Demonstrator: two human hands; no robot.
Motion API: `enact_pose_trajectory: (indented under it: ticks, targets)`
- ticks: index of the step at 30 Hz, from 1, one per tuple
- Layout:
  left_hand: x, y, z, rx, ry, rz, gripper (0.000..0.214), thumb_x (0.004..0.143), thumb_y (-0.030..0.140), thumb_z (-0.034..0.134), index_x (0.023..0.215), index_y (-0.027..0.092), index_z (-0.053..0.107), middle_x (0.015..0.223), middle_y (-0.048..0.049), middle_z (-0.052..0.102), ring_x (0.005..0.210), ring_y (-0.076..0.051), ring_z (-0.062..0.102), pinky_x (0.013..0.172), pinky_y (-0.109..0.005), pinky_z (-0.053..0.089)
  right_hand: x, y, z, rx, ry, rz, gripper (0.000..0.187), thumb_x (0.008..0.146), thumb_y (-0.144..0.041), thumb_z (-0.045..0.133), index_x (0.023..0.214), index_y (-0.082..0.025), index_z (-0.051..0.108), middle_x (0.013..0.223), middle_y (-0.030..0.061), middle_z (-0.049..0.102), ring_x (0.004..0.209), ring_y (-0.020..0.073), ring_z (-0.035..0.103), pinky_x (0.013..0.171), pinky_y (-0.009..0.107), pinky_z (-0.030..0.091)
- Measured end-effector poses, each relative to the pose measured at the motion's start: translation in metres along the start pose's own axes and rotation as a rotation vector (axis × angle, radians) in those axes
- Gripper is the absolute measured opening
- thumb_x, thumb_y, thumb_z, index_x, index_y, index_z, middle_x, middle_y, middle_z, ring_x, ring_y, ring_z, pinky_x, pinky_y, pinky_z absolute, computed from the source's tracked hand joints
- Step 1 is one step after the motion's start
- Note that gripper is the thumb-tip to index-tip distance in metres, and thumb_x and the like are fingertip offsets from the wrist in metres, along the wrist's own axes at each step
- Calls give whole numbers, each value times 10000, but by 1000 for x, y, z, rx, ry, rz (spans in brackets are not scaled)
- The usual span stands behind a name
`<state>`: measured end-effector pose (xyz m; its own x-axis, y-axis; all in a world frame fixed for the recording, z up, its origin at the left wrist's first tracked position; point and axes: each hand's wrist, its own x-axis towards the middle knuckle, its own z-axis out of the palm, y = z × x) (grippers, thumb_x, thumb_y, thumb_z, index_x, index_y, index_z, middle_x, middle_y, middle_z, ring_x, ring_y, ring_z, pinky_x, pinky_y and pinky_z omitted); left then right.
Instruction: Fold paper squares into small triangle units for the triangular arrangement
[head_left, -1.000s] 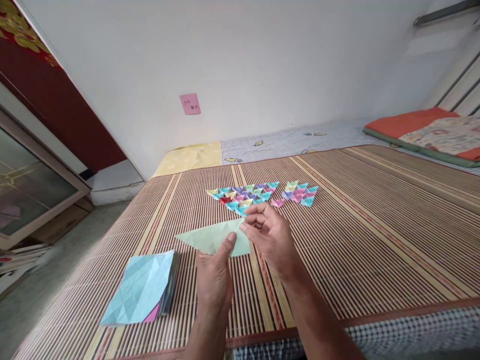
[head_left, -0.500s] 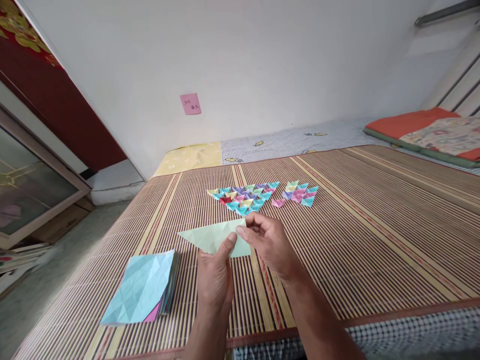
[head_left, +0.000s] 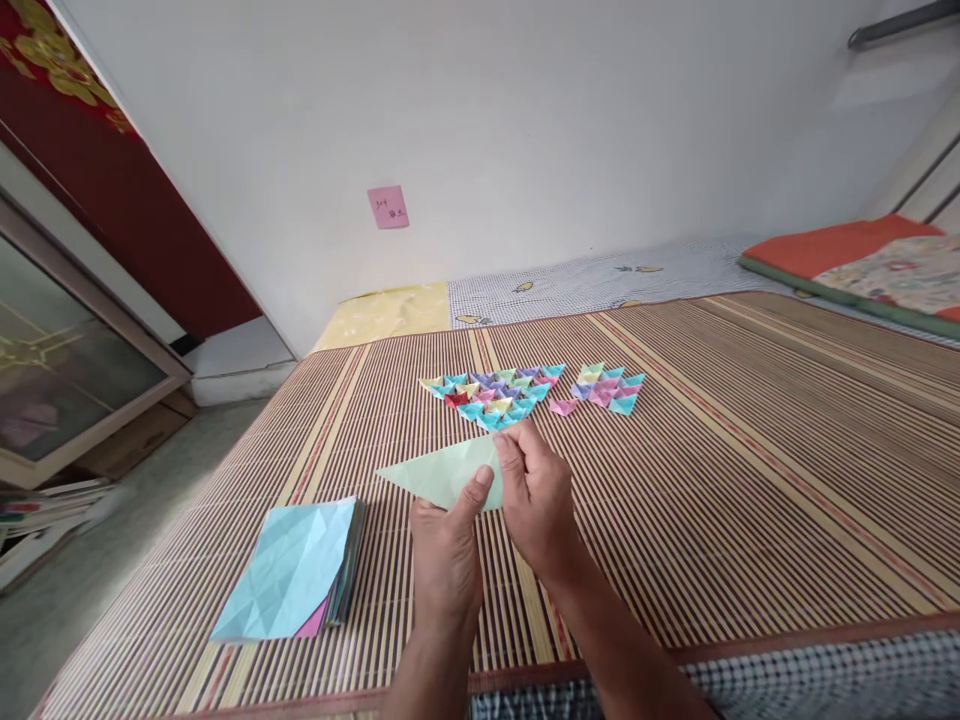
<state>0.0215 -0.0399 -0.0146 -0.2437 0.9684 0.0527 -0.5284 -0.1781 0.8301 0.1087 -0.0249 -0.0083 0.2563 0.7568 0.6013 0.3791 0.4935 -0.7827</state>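
Observation:
A pale green sheet of paper, folded to a long point at its left end and marked with creases, is held above the mat between both hands. My left hand grips its lower edge, thumb on top. My right hand pinches the right end, thumb pressed along it and fingers curled behind, hiding that corner. Beyond the hands lies a large group of small folded paper boats in several colours. A smaller group of them lies to the right, with a single pink boat between.
A stack of creased paper, light blue on top, lies on the striped bamboo mat at left. A folded orange and floral quilt lies at far right. The white wall behind bears a pink note. A glass-fronted cabinet stands left.
My right thumb has moved from the upper face of the pale green paper to its right end, and the fingers have closed further round it. The view has shifted slightly.

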Motion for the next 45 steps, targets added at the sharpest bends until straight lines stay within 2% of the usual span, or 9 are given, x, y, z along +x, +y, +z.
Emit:
enact_pose_trajectory:
  ticks: [6, 12, 19, 25, 33, 36, 38, 40, 45]
  targets:
    - [3, 7, 0, -161, 2, -105, 351, 703, 329, 928, 990, 164, 811, 996, -97, 833, 1051, -285, 768, 1001, -399, 572, 7, 9, -11, -56, 117, -57, 242, 1038, -267, 486, 799, -241, 513, 614, -37, 550, 505, 136, 508, 499, 249, 350]
    - [5, 13, -1, -294, -150, -285, 373, 770, 316, 883, 1085, 142, 785, 1078, -133, 818, 1155, -317, 728, 1044, -432, 558, 11, 10, -18, -82, 152, -99, 216, 1032, -255, 504, 819, -239, 537, 623, -36, 566, 507, 137, 517, 499, 252, 368]
    - [1, 20, 2, -337, -206, -420, 412, 702, 251, 923, 1074, 154, 777, 984, -102, 813, 1139, -308, 723, 1093, -424, 506, 9, 4, -17, -37, 62, -120, 223, 1039, -257, 511, 818, -244, 542, 590, -52, 547, 469, 126, 490, 473, 244, 348]
    - [-7, 23, 2, -239, -197, -416, 252, 713, 322, 921, 812, 162, 753, 951, -79, 774, 1029, -258, 710, 971, -368, 525, 5, 1, -15, 22, -21, -111, 221, 1052, -286, 507, 844, -243, 570, 613, -46, 555, 502, 130, 503, 489, 243, 382]
    - [-10, 27, 1, -262, -159, -606, 446, 641, 367, 984, 971, 140, 788, 888, -49, 729, 719, -132, 632, 721, -272, 511, 11, -1, -15, 273, -114, -129, 197, 1045, -268, 564, 866, -242, 642, 916, 22, 610, 912, 193, 631, 845, 339, 520]
    - [-9, 28, -3, -274, -195, -680, 435, 637, 368, 991, 934, 129, 782, 808, -33, 710, 638, -103, 615, 616, -222, 476, 12, 1, -19, 410, -188, 3, 212, 1035, -361, 598, 876, -249, 684, 972, 30, 630, 817, 171, 630, 659, 284, 525]
    - [-8, 27, -5, -280, -277, -741, 419, 652, 394, 981, 897, 124, 775, 767, -34, 700, 606, -101, 618, 563, -201, 449, 12, 1, -22, 484, -228, 101, 234, 1016, -420, 621, 870, -256, 702, 1016, 36, 636, 706, 148, 602, 477, 240, 447]
    - [-8, 26, -7, -298, -347, -802, 415, 661, 418, 972, 856, 117, 764, 739, -42, 695, 600, -109, 634, 541, -191, 441, 12, 1, -25, 528, -243, 136, 241, 997, -439, 647, 850, -260, 712, 1043, 39, 640, 690, 145, 597, 438, 233, 419]
    - [-7, 22, -7, -407, -340, -820, 375, 646, 248, 985, 905, 123, 745, 815, -47, 724, 705, -121, 682, 664, -205, 527, 16, -1, -28, 549, -237, 28, 264, 993, -431, 671, 802, -258, 726, 1015, 36, 656, 891, 186, 642, 724, 308, 527]
